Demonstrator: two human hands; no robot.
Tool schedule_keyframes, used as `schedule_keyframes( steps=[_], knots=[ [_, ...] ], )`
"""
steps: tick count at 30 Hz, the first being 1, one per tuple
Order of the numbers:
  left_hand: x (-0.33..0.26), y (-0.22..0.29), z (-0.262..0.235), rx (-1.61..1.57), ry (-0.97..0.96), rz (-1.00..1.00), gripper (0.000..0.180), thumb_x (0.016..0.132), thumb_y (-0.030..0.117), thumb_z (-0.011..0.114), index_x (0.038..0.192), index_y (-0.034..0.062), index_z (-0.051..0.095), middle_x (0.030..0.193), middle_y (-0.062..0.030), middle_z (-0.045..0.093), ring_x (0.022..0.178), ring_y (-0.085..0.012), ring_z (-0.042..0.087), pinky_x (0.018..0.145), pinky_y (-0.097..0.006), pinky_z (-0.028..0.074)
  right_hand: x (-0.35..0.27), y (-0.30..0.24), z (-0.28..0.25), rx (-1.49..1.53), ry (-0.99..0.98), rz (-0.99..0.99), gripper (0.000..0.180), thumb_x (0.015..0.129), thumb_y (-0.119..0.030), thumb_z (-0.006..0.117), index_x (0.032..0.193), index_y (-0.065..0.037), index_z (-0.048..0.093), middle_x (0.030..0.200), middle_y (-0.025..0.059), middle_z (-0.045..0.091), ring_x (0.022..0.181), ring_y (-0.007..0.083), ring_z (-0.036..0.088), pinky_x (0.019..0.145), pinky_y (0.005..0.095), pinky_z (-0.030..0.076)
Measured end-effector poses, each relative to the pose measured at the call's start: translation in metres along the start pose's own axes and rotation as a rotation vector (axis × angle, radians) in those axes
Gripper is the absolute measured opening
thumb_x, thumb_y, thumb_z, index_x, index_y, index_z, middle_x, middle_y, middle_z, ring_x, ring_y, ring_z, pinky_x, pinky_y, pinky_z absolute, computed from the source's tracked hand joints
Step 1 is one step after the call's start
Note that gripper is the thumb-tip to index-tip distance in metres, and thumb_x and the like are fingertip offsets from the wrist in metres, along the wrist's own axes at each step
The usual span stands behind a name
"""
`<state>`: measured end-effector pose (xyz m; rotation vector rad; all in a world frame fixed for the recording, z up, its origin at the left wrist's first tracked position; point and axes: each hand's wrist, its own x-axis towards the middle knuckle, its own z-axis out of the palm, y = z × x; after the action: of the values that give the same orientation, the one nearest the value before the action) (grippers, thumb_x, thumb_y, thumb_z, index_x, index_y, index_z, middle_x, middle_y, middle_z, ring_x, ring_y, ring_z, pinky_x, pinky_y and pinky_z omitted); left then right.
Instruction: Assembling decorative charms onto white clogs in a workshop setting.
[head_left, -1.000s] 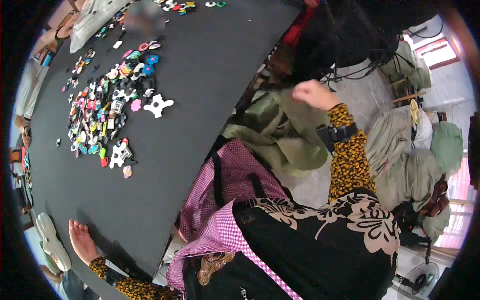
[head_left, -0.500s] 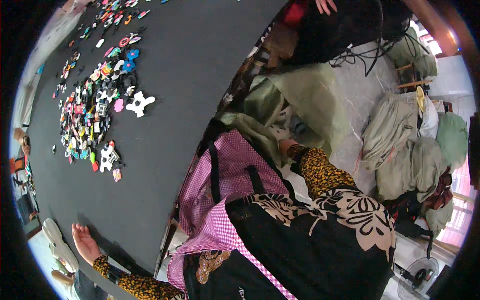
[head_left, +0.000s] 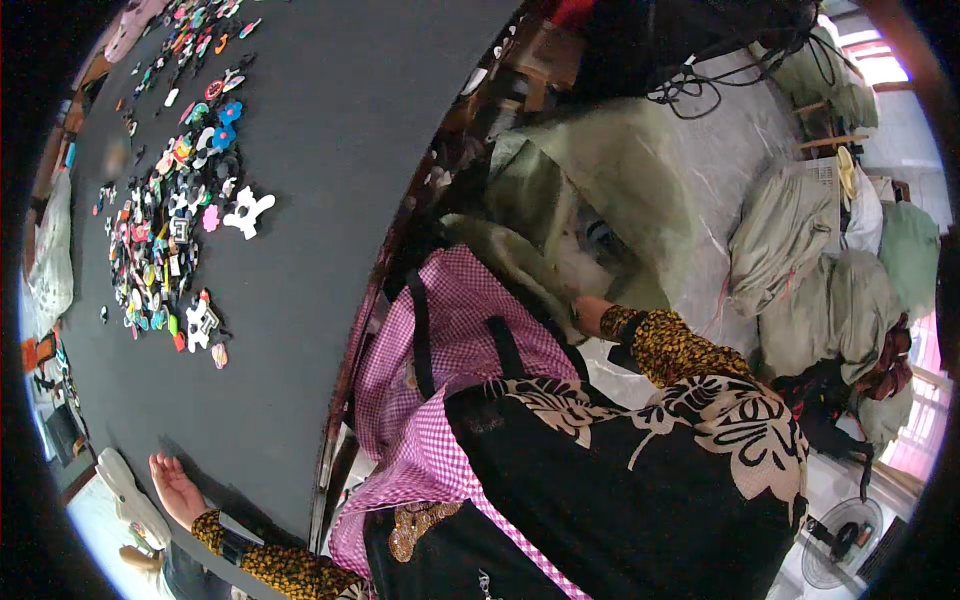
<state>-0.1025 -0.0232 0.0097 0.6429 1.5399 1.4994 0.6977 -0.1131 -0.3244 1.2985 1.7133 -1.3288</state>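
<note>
My left hand [head_left: 177, 490] lies palm up at the near left of the dark table [head_left: 310, 200], fingers stretched out and nothing in them. To the right, beside the table, my right hand [head_left: 594, 314] grips the near rim of a large pale-green woven sack [head_left: 640, 190]; its fingertips are partly hidden. The sack's mouth gapes open, and what lies inside is too dim to make out. Left of centre on the table is a heap of small colourful rubber charms [head_left: 150, 245], with a white star-shaped charm [head_left: 247, 212] at its right edge.
More charms [head_left: 195, 35] trail toward the table's far end. A pink checked apron [head_left: 400, 350] covers my front. Black cables [head_left: 690, 95] hang beyond the sack. Filled cloth sacks [head_left: 785, 250] stand on the right, with a fan [head_left: 845, 540] at lower right. Another person [head_left: 180, 575] is at lower left.
My right hand has shifted slightly right and down, drawing back along the sack's rim. My left hand stays in nearly the same pose. The other person's hand at the far top has left view.
</note>
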Motion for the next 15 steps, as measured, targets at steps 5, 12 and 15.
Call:
schedule_keyframes(
  steps=[5, 12, 15],
  knots=[
    [0.035, -0.058, 0.024, -0.099, -0.075, -0.076, 0.026, 0.094, 0.012, 0.052, 0.116, -0.0014, 0.054, 0.105, -0.0094, 0.061, 0.091, -0.0160, 0.058, 0.084, -0.031, 0.049, 0.018, 0.148, 0.133, 0.302, 0.678, 0.288, 0.036, 0.076, -0.026, 0.064, 0.101, 0.000, 0.063, 0.098, 0.0230, 0.064, 0.091, 0.0364, 0.063, 0.077, 0.0444, 0.050],
    [0.023, -0.024, 0.015, -0.071, -0.109, -0.033, 0.025, 0.094, 0.012, 0.052, 0.115, -0.0012, 0.054, 0.105, -0.0093, 0.062, 0.091, -0.0169, 0.059, 0.083, -0.031, 0.049, -0.025, 0.086, 0.004, 0.782, 0.830, 0.700, 0.053, 0.067, -0.033, 0.075, 0.104, 0.001, 0.061, 0.101, 0.0213, 0.065, 0.090, 0.0359, 0.064, 0.077, 0.0436, 0.051],
    [0.032, -0.042, 0.027, -0.121, -0.089, -0.020, 0.023, 0.094, 0.012, 0.052, 0.113, -0.0008, 0.055, 0.103, -0.0091, 0.062, 0.091, -0.0164, 0.059, 0.083, -0.031, 0.049, -0.013, 0.105, 0.013, 0.305, 1.005, 0.783, 0.049, 0.069, -0.030, 0.075, 0.106, -0.001, 0.061, 0.099, 0.0162, 0.066, 0.079, 0.0312, 0.065, 0.070, 0.0394, 0.053]
  ],
)
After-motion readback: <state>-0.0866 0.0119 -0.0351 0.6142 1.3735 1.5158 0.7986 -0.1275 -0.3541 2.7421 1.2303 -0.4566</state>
